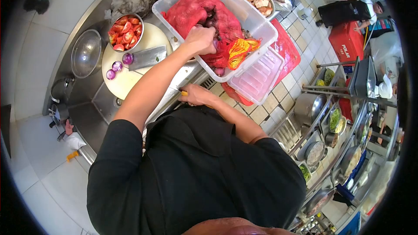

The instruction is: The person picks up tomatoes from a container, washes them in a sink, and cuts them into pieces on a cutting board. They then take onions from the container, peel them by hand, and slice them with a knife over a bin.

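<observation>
My left hand [202, 40] reaches into a clear plastic tub [174, 1] and closes around a red onion [216, 43] at the opening of a red mesh sack [185, 8]. Close to my body, at the counter edge, my right hand [197, 95] is closed on a yellow handle [184, 93]; the rest of that tool is hidden. On the round cutting board [153, 35] lies a wide cleaver blade [150, 57]. Purple onion pieces [116, 65] sit beside it, near a steel bowl of cut tomatoes [126, 34].
A sink [89, 113] and a strainer [86, 53] are on the left. Behind the tub stands a bowl of cut pieces [257, 1]. A clear lid [257, 76] lies right of the tub. Shelves with pans [315, 152] line the right; another person [370, 8] stands far off.
</observation>
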Demonstrator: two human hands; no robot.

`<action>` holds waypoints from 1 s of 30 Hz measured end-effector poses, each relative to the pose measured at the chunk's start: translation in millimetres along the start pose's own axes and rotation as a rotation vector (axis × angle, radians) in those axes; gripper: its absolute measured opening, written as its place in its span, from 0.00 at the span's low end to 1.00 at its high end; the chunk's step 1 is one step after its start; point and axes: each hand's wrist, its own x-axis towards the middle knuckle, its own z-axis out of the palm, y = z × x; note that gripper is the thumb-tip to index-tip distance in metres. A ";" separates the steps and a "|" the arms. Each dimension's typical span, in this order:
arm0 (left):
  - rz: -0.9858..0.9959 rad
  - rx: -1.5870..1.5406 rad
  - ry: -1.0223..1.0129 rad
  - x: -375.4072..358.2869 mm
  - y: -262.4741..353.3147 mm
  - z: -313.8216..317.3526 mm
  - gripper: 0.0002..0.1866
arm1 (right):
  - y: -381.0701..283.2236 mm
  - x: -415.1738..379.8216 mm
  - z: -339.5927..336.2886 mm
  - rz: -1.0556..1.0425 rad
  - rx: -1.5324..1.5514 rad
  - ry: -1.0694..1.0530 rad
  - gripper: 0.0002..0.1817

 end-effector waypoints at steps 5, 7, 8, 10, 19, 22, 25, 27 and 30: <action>0.028 -1.152 0.116 -62.8 -19.7 -44.6 0.31 | -15.1 -16.2 -0.4 -0.046 -0.001 0.115 0.30; -0.035 -1.361 0.134 -121.1 -17.8 -73.7 0.32 | -7.3 -6.9 8.4 -0.054 -0.018 0.155 0.34; -0.052 -1.445 0.205 -147.5 -25.8 -68.7 0.33 | -1.3 -1.6 14.6 -0.054 -0.005 0.163 0.35; -0.074 -1.634 0.385 -207.1 -35.2 -58.4 0.34 | -13.8 3.8 14.8 0.049 0.093 0.067 0.40; -0.600 -1.788 1.278 -467.2 -41.6 35.8 0.27 | -101.3 50.5 93.3 -0.431 -0.139 0.150 0.33; -0.722 -1.814 1.573 -500.4 -22.6 69.8 0.24 | -167.0 52.8 131.4 -0.547 -0.267 -0.134 0.33; -0.773 -1.692 1.860 -520.3 -9.3 110.2 0.21 | -206.8 58.1 187.5 -0.637 -0.474 -0.343 0.36; -0.740 -1.647 2.013 -537.5 3.3 119.3 0.16 | -226.1 55.0 222.2 -0.680 -0.537 -0.468 0.39; -0.746 -1.533 2.216 -568.7 25.4 132.1 0.14 | -232.2 50.1 272.1 -0.786 -0.642 -0.557 0.39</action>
